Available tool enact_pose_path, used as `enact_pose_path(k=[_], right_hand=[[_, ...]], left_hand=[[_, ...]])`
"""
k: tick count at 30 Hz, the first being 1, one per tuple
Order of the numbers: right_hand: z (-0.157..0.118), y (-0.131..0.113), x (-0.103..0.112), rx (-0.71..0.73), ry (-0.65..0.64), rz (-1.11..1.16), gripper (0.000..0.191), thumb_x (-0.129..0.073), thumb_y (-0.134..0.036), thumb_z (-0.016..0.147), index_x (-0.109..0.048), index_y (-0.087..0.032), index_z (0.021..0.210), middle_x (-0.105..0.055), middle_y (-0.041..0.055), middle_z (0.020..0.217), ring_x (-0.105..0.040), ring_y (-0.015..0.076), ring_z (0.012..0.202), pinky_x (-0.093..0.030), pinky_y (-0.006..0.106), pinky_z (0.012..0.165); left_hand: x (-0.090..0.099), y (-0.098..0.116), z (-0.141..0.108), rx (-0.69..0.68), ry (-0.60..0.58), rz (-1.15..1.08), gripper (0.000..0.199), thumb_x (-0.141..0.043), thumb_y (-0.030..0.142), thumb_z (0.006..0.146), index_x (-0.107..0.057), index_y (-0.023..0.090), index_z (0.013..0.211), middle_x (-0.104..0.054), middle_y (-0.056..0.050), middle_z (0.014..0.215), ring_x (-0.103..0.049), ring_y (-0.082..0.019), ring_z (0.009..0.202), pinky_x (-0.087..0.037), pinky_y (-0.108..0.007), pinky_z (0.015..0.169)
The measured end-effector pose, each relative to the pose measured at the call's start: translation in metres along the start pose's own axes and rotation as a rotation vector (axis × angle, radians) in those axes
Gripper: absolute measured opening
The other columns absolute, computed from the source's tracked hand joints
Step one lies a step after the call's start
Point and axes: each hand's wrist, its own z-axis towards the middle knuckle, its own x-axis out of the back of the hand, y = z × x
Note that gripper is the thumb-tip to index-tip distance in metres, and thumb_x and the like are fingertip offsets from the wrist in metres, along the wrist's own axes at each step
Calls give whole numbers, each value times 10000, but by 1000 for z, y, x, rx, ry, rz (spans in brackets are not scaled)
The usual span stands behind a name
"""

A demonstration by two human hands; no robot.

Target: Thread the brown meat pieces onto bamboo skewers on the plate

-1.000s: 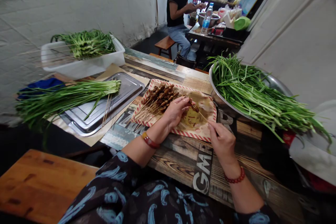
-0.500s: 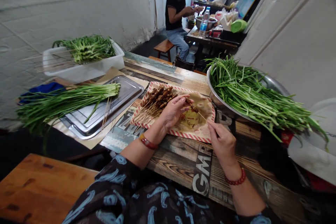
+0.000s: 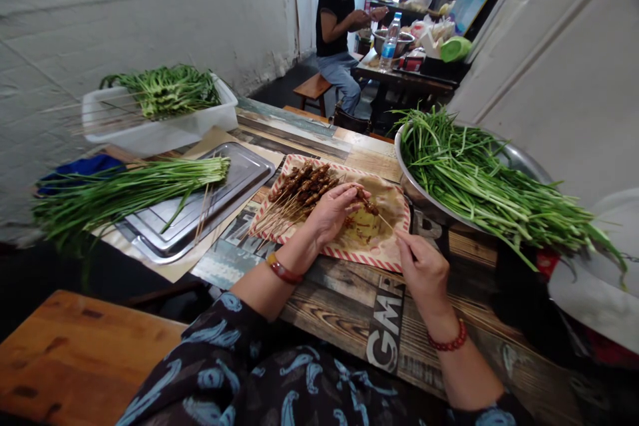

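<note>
My right hand [image 3: 422, 263] pinches the bare stick of a skewer [image 3: 370, 205] threaded with dark brown, glossy pieces. At its other end, the curled fingers of my left hand [image 3: 332, 213] close on the browned pieces; the tip is partly hidden behind them. Beneath both hands lies a tray lined with red-and-white striped paper [image 3: 359, 257], oily and yellowish at the right, with small brown bits. A pile of similar skewers [image 3: 304, 188] rests on its left part, sticks pointing toward me.
Left of the tray, a metal lid [image 3: 200, 196] bears long green stalks [image 3: 144, 186] and loose sticks. Behind it stands a white bin [image 3: 160, 136] with skewered greens. A steel bowl [image 3: 414, 196] heaped with greens stands right. Farther back, a person in black [image 3: 335, 13] sits by another table.
Almost nothing differs. Both hands keep hold of the same skewer in about the same place, and the view has shifted slightly.
</note>
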Motion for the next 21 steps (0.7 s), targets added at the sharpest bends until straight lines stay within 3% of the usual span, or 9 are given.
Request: enact_pose_path(k=[8, 14, 21], right_hand=[[2, -4, 0, 4, 5, 13, 220, -515, -187, 947, -712, -152, 1038, -749, 89, 936, -705, 175, 833, -552, 293, 771], [6, -6, 1, -36, 43, 8, 239, -490, -240, 965, -715, -191, 1030, -746, 73, 906, -698, 172, 811, -554, 300, 752], [4, -6, 0, -48, 14, 10, 234, -504, -247, 965, -714, -186, 1048, -746, 67, 913, -699, 164, 809, -539, 282, 756]], left_hand=[[0, -6, 1, -13, 4, 22, 267, -784, 340, 722, -705, 156, 899, -720, -60, 905, -631, -143, 881, -430, -257, 802], [-1, -9, 1, 39, -23, -5, 440, -821, 373, 688, -689, 187, 1064, -708, -58, 984, -622, -120, 807, -439, -272, 806], [-5, -14, -4, 112, -111, 113, 343, -801, 351, 717, -732, 159, 992, -716, -96, 994, -631, -185, 971, -430, -295, 853]])
